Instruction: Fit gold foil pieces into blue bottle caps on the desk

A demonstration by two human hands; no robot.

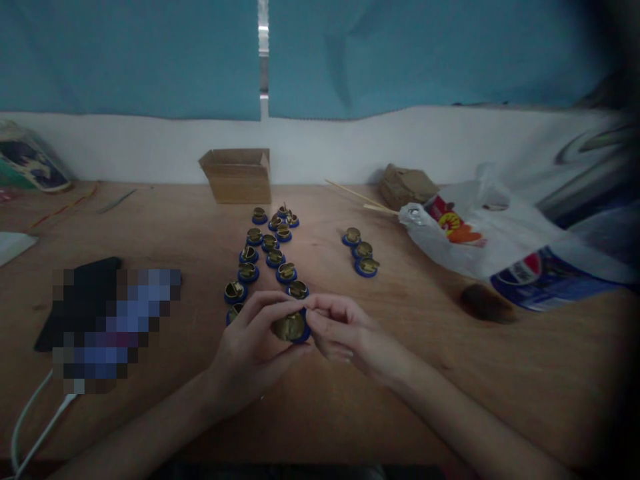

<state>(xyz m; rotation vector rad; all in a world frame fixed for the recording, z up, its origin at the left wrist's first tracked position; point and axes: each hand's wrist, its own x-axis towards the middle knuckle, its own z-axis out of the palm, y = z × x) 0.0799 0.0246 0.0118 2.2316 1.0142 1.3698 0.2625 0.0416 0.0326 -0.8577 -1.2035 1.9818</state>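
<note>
Between my two hands is a round brass-coloured piece with a blue rim (291,328). My left hand (243,353) is closed around it, thumb below and fingers above. At its right edge my right hand (353,332) is closed in a pinch; what those fingertips grip, if anything, is hidden. Beyond my hands, several similar brass-and-blue pieces (273,258) stand in two rough rows, some showing a raised bar or half-open top. Three more such pieces (363,251) sit in a short line to the right.
An open cardboard box (243,183) stands by the wall. On the left lie a black object (95,280), a blurred-out phone-like item (125,327) and a white cable (37,403). To the right are a brown paper package (407,185), thin sticks (357,194) and a plastic bag (505,227).
</note>
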